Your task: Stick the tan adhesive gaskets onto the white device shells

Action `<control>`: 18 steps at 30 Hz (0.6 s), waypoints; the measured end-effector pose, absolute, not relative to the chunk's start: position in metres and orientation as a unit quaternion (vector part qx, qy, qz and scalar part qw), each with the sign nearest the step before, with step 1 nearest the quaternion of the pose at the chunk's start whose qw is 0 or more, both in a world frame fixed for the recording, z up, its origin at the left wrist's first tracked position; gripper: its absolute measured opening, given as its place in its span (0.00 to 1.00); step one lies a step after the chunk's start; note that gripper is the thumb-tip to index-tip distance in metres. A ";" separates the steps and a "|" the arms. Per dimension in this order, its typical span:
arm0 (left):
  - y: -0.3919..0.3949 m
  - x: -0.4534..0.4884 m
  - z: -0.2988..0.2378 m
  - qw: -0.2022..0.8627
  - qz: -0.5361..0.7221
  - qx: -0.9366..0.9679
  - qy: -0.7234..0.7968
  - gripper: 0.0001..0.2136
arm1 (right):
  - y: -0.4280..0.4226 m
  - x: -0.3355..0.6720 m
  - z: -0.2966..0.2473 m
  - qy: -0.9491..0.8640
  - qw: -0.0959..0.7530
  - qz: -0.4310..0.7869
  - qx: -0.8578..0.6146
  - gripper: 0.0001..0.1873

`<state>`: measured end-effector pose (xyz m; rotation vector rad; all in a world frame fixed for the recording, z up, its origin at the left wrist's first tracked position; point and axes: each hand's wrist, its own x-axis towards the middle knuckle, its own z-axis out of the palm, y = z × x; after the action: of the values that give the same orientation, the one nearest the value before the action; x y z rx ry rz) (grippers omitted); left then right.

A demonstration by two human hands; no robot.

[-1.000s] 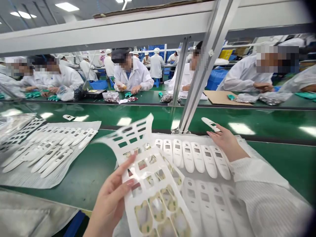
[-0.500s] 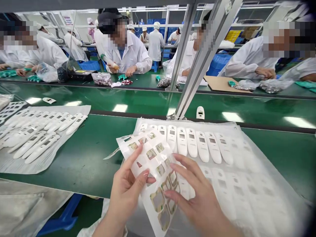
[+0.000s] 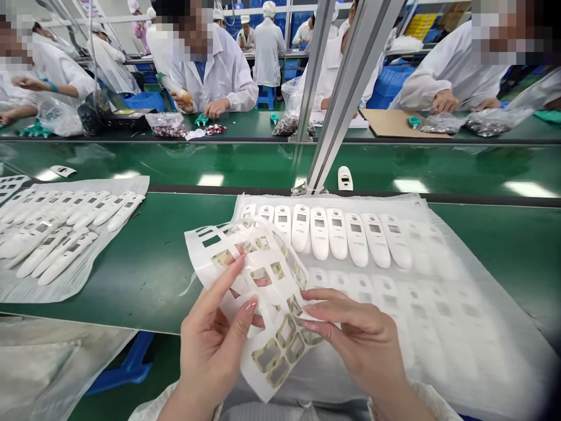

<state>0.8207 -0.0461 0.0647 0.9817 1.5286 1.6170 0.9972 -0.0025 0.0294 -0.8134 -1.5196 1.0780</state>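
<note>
Two grips at work: we're pinching flexible die-cut adhesive sheet (image 3: 267, 257) between left grip (image 3: 214, 345) and right grip (image 3: 350, 333), both narrow on it, sheet raised over rows of white device casings (image 3: 337, 240) near green tabletop (image 3: 131, 304)'s front edge.

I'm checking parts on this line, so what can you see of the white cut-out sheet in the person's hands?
The white sheet looks like thin, flexible paper or film, punched with rows of small windows. Greenish-edged, rounded patches sit in its lower part, and some upper windows show tan-edged patches. It is curled and bowed, not flat. The left hand grips its left side and the right hand its lower right, holding it above a plastic sheet.
</note>
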 end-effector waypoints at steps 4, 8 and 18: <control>-0.047 0.820 0.065 0.351 0.619 0.363 0.601 0.18 | 0.000 0.998 0.031 -0.657 0.546 0.405 -0.325 0.17; -0.044 0.816 0.062 0.372 0.611 0.359 0.599 0.18 | -0.002 1.000 0.036 -0.695 0.555 0.345 -0.301 0.21; -0.040 0.814 0.062 0.405 0.619 0.342 0.579 0.18 | -0.019 1.020 0.023 -0.757 0.507 0.252 -0.325 0.29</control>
<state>0.8137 -0.0396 0.0616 0.8641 1.4620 1.5637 1.0204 -0.0190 0.0235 -0.7839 -1.8257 0.6087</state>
